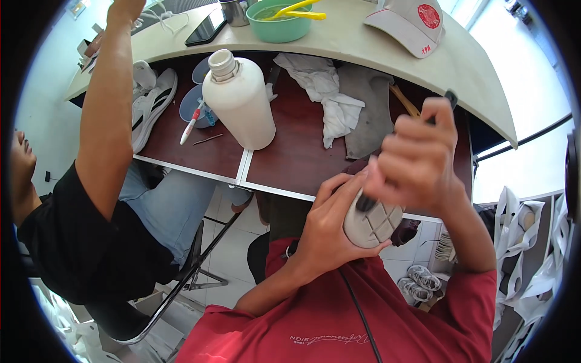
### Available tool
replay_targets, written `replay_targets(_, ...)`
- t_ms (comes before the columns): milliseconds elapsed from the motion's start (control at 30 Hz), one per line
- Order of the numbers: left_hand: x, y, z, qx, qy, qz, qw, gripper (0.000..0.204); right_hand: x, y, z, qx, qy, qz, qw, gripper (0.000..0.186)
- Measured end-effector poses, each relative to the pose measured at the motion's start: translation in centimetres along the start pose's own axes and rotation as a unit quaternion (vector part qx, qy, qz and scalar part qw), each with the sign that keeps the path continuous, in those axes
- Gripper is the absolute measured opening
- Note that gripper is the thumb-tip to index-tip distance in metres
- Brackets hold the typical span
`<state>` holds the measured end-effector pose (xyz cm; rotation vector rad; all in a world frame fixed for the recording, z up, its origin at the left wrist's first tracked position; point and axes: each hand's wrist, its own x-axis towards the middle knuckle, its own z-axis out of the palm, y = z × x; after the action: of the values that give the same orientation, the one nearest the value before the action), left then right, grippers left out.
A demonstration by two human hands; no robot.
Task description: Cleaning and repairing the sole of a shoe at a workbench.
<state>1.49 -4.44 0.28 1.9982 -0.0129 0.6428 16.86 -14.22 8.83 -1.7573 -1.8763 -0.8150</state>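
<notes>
My left hand (pixel 327 227) is wrapped round a shoe (pixel 370 228), its pale, grooved sole turned up towards me just off the table's front edge. The shoe's upper is mostly hidden by my hands. In my closed right hand (pixel 417 160) is a dark stick-like tool (pixel 365 202); its lower end meets or hovers over the sole, I cannot tell which. The upper end pokes out above my fist. Motion blurs this hand, so the tool's kind stays unclear. Beyond my hands lie a grey cloth (pixel 369 115) and a crumpled white cloth (pixel 339 115).
A big white bottle (pixel 239 106) without a cap stands mid-table. Further left are a red-and-white pen (pixel 190 124), blue bowls (pixel 195 104) and white sneakers (pixel 158 103). The raised shelf holds a green bowl (pixel 278 30) and a cap (pixel 405 27). Another person's arm (pixel 106 121) reaches across at left.
</notes>
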Motion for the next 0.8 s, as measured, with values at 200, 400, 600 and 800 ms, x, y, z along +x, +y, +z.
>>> replay_targets(200,0.7,-1.0,-0.3,0.021,-0.024,0.05,0.998,0.1,-1.1,-0.8,1.1,0.024,0.044,-0.081,0.995,0.027)
replay_targets(400,1.3,-0.8,-1.1,-0.014,-0.001,0.019,1.0,0.099,-0.3,0.8,1.1,-0.035,0.094,-0.093,0.991,0.025)
replay_targets(600,1.8,-0.9,-1.6,-0.016,-0.024,0.002,1.0,0.1,-1.6,-0.5,0.4,-0.012,0.084,-0.072,0.994,0.019)
replay_targets(800,2.5,-1.3,-1.2,-0.036,0.019,0.005,0.999,0.096,-0.1,1.8,0.8,-0.029,0.058,-0.089,0.994,0.018)
